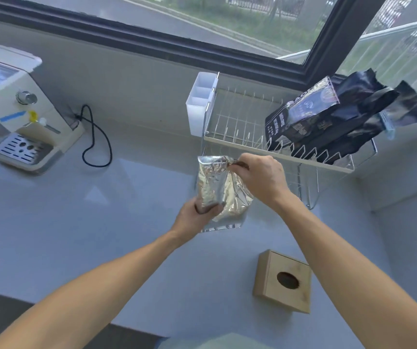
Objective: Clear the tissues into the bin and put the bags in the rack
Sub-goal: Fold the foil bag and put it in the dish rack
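A crinkled silver foil bag [215, 187] is held above the counter just in front of the rack. My left hand [197, 215] grips its lower left side. My right hand [260, 180] pinches its top right corner. The white wire rack [240, 122] stands on the counter by the window. Several black bags [340, 117] lean in the rack's right half, and one of them carries a pale label. No tissues and no bin are in view.
A white cutlery holder [201, 102] hangs on the rack's left end. A wooden tissue box [283, 280] sits near the counter's front. A cream coffee machine [13, 109] with a black cord [96, 139] stands at the left. Walls close in on the right.
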